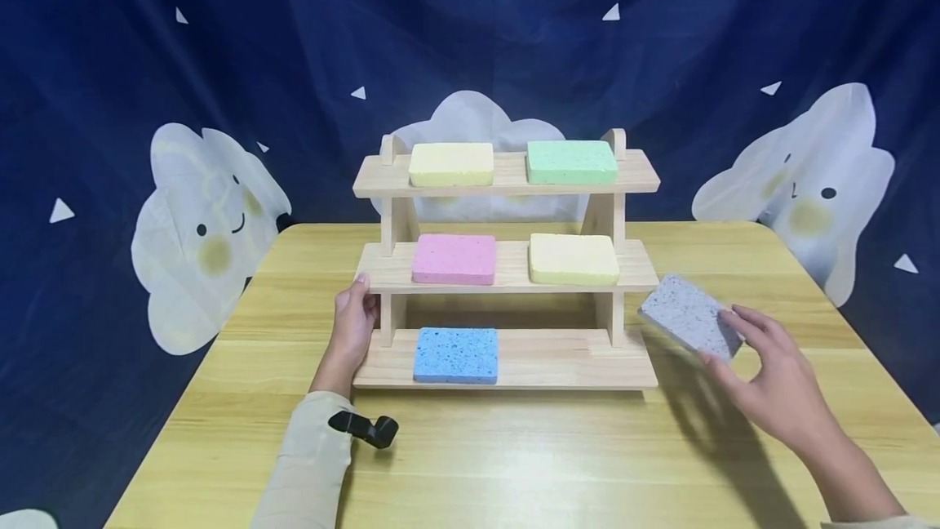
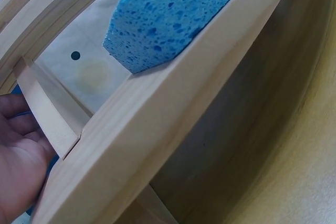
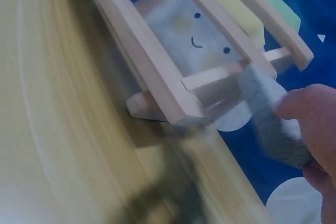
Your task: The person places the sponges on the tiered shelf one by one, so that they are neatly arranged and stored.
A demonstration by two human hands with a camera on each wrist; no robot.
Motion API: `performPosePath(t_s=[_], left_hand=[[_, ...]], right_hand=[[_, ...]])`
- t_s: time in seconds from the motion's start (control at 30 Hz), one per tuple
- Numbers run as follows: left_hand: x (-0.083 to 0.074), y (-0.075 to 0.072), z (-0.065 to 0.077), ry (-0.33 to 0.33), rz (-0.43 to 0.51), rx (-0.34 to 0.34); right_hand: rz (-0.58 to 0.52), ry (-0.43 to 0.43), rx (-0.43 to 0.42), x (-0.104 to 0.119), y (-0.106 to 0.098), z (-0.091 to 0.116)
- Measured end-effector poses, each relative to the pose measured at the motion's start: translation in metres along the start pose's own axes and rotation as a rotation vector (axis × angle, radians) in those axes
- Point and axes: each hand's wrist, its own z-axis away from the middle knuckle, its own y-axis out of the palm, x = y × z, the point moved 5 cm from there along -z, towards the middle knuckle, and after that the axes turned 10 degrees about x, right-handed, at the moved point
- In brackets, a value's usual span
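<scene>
My right hand (image 1: 778,374) pinches a grey speckled sponge (image 1: 690,315) between thumb and fingers. It is held tilted in the air, just off the right end of a three-tier wooden display shelf (image 1: 558,357). My left hand (image 1: 355,321) grips the left end of the middle tier, thumb up at its edge; the left wrist view shows its fingers beside the side support (image 2: 50,108). A blue sponge (image 1: 455,355) lies on the bottom tier's left half. Pink (image 1: 454,260) and yellow (image 1: 574,259) sponges lie on the middle tier.
The top tier carries another yellow sponge (image 1: 451,164) and a green sponge (image 1: 572,162). The shelf stands on a light wooden table (image 1: 558,464). Behind hangs a dark blue curtain (image 1: 308,39) with clouds and white triangles. A black strap piece (image 1: 363,427) sits on my left sleeve.
</scene>
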Motion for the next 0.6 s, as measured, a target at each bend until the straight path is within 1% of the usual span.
performPosePath(t_s=[0.07, 0.13, 0.2, 0.27, 0.37, 0.5, 0.6], left_hand=[[-0.001, -0.001, 0.0, -0.001, -0.003, -0.002], [-0.002, -0.003, 0.0, 0.005, 0.004, -0.016], [-0.003, -0.004, 0.001, 0.014, 0.017, -0.032], [-0.003, -0.005, 0.001, 0.017, 0.028, -0.045], [-0.002, -0.004, 0.0, -0.004, 0.011, -0.02], [0.001, -0.001, -0.001, -0.025, -0.024, 0.013], [0.001, -0.001, -0.002, -0.014, -0.019, 0.006]], right_hand=[[-0.03, -0.007, -0.038, 0.003, 0.0, 0.002], [-0.077, -0.001, -0.043, 0.004, 0.004, 0.002], [-0.116, 0.003, -0.004, 0.004, 0.012, 0.0], [-0.125, 0.012, 0.064, 0.005, 0.023, -0.001], [-0.076, 0.026, 0.119, 0.005, 0.035, -0.001], [-0.037, 0.047, 0.141, 0.003, 0.04, -0.001], [-0.024, 0.055, 0.151, 0.002, 0.04, -0.003]])
